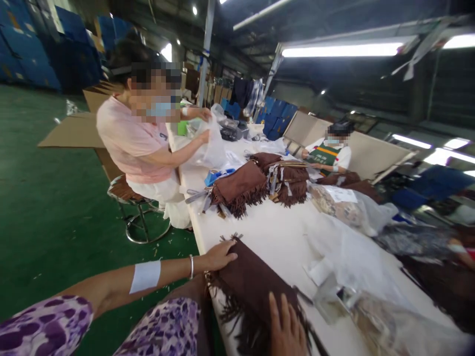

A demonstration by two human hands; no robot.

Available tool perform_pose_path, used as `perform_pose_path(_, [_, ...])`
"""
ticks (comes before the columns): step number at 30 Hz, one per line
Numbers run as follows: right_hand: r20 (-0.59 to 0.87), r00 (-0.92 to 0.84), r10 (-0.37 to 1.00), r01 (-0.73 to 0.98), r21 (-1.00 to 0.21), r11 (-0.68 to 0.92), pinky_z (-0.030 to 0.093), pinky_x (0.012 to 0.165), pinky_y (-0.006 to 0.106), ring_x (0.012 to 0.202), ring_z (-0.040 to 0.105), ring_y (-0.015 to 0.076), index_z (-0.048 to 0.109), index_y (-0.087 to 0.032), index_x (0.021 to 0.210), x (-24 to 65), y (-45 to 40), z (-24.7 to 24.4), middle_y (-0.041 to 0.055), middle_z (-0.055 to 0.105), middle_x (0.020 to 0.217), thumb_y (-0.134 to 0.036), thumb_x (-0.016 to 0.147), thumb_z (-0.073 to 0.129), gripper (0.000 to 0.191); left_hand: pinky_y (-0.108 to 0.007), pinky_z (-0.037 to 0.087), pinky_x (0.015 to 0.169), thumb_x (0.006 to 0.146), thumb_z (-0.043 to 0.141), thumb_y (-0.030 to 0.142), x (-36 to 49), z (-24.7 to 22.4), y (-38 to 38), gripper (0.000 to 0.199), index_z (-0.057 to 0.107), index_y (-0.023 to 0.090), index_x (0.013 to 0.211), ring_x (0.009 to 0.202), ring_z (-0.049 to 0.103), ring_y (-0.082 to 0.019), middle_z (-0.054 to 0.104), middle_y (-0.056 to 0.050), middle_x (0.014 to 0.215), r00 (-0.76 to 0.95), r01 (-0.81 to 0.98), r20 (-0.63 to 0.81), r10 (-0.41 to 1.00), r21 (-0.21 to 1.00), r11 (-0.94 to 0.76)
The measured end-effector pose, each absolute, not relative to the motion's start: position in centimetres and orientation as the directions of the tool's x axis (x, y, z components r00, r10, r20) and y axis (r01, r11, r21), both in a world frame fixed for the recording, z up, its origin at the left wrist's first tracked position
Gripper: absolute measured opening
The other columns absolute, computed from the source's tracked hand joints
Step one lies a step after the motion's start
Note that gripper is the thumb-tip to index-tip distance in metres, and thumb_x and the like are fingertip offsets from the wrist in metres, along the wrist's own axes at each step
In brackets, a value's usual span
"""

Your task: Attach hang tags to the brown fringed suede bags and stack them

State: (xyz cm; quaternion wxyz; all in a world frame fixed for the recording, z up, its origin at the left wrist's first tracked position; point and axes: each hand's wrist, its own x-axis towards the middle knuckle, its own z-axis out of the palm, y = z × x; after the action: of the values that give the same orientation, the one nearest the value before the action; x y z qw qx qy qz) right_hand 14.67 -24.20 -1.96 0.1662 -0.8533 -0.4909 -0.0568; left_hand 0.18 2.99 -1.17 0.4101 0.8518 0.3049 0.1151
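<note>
To handle the brown fringed bag [256, 274] well, it seems best that the left hand [220, 255] keeps its end steady, while the right hand [286, 326] presses lightly and flat, without folding the fringe [232, 309]. The bag lies on the white table [276, 230], at the lower centre of the frame. Its upper-left end is held at the left thumb; the other fingers are partly hidden. The right fingers, slightly spread, rest upon its lower-right part.

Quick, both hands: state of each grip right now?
Left hand: on one end of the brown fringed pouch; whether closed on it, can't tell.
Right hand: open, fingers extended on the same pouch.
</note>
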Motion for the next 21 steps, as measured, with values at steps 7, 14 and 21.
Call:
perform_pose_path(7, [0.18,0.532,0.827,0.841,-0.003,-0.541,0.048,0.094,0.049,0.124,0.051,0.0343,0.044,-0.023,0.144,19.0,-26.3,-6.4,0.0136,0.044,0.146,-0.033,0.094,0.036,0.053,-0.044,0.023,0.118,0.075,0.065,0.038,0.2,-2.1,0.4,0.089,0.025,0.01,0.149,0.143,0.025,-0.032,0.026,-0.018,0.155,0.788,0.477,-0.129,0.601,0.746,-0.465])
perform_pose_path(14, [0.146,0.602,0.785,0.798,-0.127,-0.589,0.045,0.1,0.047,0.118,0.054,0.0332,0.051,-0.015,0.139,16.8,-25.1,-5.1,0.0159,0.051,0.139,-0.028,0.094,0.036,0.049,-0.041,0.024,0.119,0.071,0.059,0.017,4.4,-3.2,2.1,0.08,0.032,0.012,0.146,0.144,0.023,-0.026,0.025,-0.014,0.155,0.81,0.418,-0.057,0.583,0.755,-0.506])
perform_pose_path(21, [0.022,0.603,0.797,0.731,-0.416,-0.542,0.051,0.095,0.035,0.111,0.062,0.023,0.063,-0.022,0.122,18.7,-28.0,-2.6,0.0084,0.066,0.121,-0.042,0.097,0.035,0.043,-0.047,0.018,0.119,0.086,0.05,0.022,3.6,-0.4,3.0,0.061,0.033,0.013,0.144,0.143,0.022,-0.029,0.025,-0.014,0.154,0.732,0.44,0.168,0.66,0.623,-0.646])
